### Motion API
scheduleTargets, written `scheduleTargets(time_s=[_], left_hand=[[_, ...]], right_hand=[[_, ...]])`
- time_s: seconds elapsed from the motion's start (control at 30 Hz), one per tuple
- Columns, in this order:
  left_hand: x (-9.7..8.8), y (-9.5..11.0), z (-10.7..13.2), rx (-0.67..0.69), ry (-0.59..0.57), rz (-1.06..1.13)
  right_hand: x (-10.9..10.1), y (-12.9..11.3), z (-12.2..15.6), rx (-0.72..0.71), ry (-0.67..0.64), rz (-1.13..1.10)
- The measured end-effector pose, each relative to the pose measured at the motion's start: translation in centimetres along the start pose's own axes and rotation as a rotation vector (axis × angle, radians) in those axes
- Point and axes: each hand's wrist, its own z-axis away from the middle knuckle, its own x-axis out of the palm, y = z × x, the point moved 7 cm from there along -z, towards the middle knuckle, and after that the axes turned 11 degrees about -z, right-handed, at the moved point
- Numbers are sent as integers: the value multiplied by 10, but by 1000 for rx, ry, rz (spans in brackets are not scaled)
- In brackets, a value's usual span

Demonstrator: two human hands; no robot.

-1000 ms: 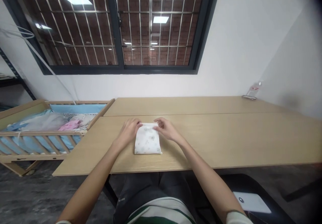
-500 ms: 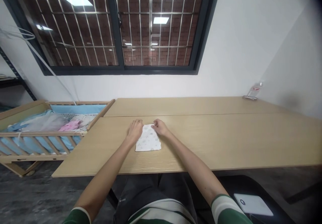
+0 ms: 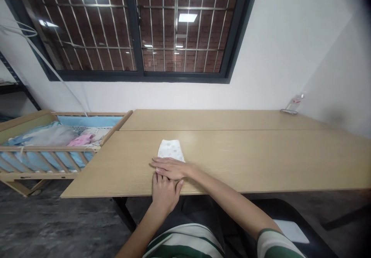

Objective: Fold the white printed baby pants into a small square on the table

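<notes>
Bench: a long, pale wood-grain bench (image 3: 261, 153) spans the view before a seated person.
Window: a dark-framed, barred glass window (image 3: 135, 29) above it.
Cot: a slatted wooden cot (image 3: 58, 148) with blue lining, at left.
Right hand: the right hand (image 3: 171, 168) lies flat over the cloth's near part, its grip spread, clasping nothing.
Left hand: the left hand (image 3: 165, 194) meets it from below; fingertips covered, so its grip cannot be told.
Cloth: a small white printed cloth (image 3: 170, 149) lies flat on the bench, apparently already folded; whether folds remain is hidden.
Bottle: a clear plastic bottle (image 3: 295, 102), far right corner.
</notes>
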Motion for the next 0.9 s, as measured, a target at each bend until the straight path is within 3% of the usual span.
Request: scheduleTargets(time_s=[0.1, 0.23, 0.4, 0.57, 0.73, 0.9], left_hand=[[1, -3, 0, -20, 7, 5], [5, -5, 0, -28, -30, 25], [8, -5, 0, -20, -58, 34], [6, -4, 1, -28, -47, 46], [8, -7, 0, -8, -46, 71], [22, -37, -11, 60, -72, 197]], right_hand=[[-7, 37, -5, 140, 22, 31], [-34, 82, -12, 244, 77, 143], [-56, 109, -18, 271, 177, 168], [-54, 110, -19, 222, 236, 168], [-60, 93, -7, 157, 365, 246], [-70, 61, 29, 122, 511, 260]])
